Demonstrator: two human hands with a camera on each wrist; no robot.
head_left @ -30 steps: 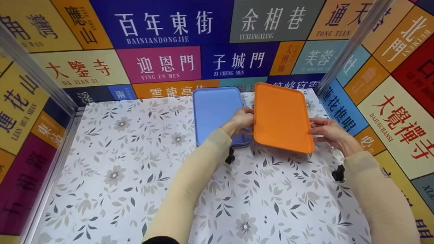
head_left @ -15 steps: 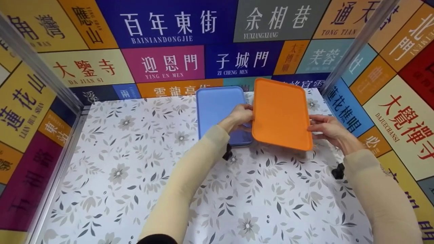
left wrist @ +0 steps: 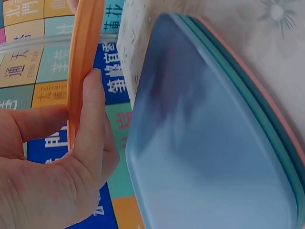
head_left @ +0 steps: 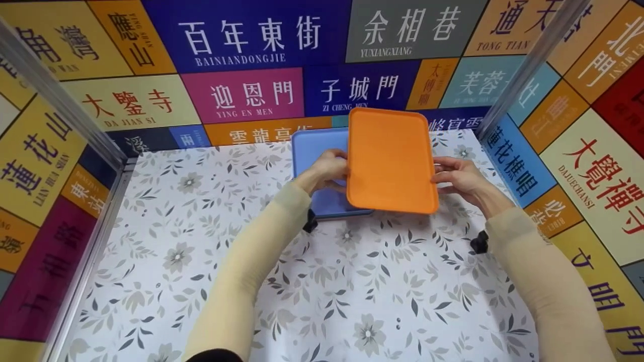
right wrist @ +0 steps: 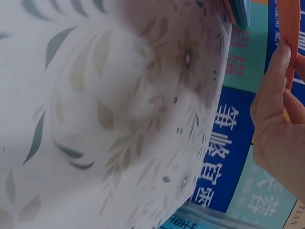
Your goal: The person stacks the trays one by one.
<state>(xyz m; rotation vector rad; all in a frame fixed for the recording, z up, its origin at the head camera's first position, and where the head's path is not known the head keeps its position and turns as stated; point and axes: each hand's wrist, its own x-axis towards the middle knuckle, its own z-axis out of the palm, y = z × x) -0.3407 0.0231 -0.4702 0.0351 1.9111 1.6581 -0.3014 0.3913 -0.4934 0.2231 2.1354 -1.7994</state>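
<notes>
An orange tray (head_left: 391, 161) is held up in the air, tilted, above the right part of a blue tray (head_left: 314, 156). My left hand (head_left: 328, 168) pinches its left edge between thumb and fingers. At the opposite edge, my right hand (head_left: 460, 177) grips it the same way. In the left wrist view the blue tray (left wrist: 205, 138) tops a stack, with a green tray edge (left wrist: 267, 124) and a pinkish one (left wrist: 259, 88) beneath. A gap separates the orange tray (left wrist: 86, 62) from the stack. Part of the blue tray is hidden behind the orange one.
The stack lies at the back of a table (head_left: 226, 281) covered in a leaf-and-flower print. Walls of coloured sign panels (head_left: 241, 95) close in the back and both sides. Metal posts (head_left: 523, 70) stand at the back corners.
Both hands have carried the orange tray to the left and slightly up, from beside the blue tray to partly over it. The blue tray stays where it was on the table.
</notes>
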